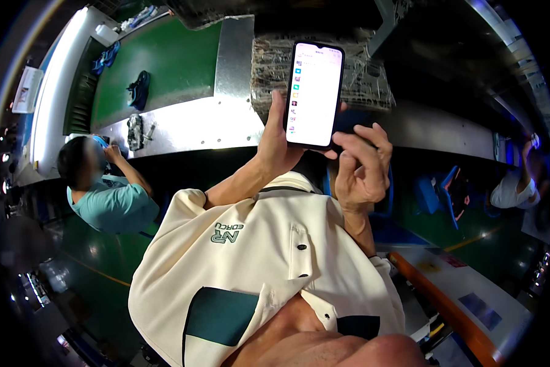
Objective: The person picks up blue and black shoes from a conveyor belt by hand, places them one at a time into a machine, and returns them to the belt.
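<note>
A smartphone (314, 95) with a bright white list on its lit screen stands upright in front of me. My left hand (278, 144) is closed around its lower left part, the thumb along the left edge and fingertips showing past the right edge. By the phone's lower right corner is my right hand (363, 168), its fingers bent and apart with nothing seen in them. One bent finger comes close to that corner; I cannot tell whether it touches. Behind the phone sits a stack wrapped in clear film (269, 70).
A green conveyor belt (177, 55) carries a dark shoe (138, 90) and blue shoes (105, 58). Its metal edge (195, 125) runs across ahead. A co-worker in a teal shirt (113, 202) sits left; another person (513, 192) is far right. An orange-edged table (446, 300) stands at lower right.
</note>
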Tool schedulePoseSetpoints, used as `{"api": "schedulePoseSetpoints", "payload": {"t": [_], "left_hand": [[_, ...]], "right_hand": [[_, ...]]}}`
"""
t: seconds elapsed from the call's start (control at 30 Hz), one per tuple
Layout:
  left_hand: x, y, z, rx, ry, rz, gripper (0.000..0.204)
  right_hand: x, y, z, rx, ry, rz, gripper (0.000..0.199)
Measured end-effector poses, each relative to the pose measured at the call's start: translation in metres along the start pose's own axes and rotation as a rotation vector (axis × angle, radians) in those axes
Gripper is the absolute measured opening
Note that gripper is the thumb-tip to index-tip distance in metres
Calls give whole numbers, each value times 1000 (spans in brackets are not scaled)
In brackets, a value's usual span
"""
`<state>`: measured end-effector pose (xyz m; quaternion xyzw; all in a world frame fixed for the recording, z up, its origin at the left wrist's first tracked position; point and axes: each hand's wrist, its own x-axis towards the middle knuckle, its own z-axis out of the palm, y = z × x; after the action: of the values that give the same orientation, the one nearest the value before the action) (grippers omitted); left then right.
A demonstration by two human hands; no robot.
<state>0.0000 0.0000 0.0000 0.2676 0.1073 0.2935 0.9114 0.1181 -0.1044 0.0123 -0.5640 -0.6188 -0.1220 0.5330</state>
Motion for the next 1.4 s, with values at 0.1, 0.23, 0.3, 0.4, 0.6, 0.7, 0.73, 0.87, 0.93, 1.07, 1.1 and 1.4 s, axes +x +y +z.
{"api": "schedulePoseSetpoints", "payload": {"t": [0.1,0.23,0.3,0.4,0.6,0.7,0.73,0.87,0.93,1.07,1.1,1.4], "left_hand": [[2,4,3,-18,-8,-43,81],[7,17,2,-11,-41,-67,81],[9,21,0,-21,-69,-75,79],[18,31,-6,20,-88,-102,79],[36,53,-11,136,-94,-106,76],[45,67,-13,280,-164,-150,77],[47,72,-13,340,-176,-152,77],[59,92,-7,895,-288,-97,68],[70,102,4,1392,-568,204,64],[84,136,33,1891,-1030,-2,67],[95,155,40,1875,-1205,91,65],[378,347,82,2608,-598,1204,66]], "right_hand": [[3,-1,12,356,94,592,26],[18,10,31,666,61,678,35],[21,9,31,707,16,816,37],[26,6,45,682,82,798,36],[36,2,67,601,207,853,37],[44,5,78,695,300,806,39],[47,5,79,721,290,804,39],[63,13,88,869,428,699,71],[72,18,90,842,526,649,88],[74,23,79,910,646,704,99],[66,26,71,920,621,663,99],[-199,11,39,286,135,1734,69]]}}
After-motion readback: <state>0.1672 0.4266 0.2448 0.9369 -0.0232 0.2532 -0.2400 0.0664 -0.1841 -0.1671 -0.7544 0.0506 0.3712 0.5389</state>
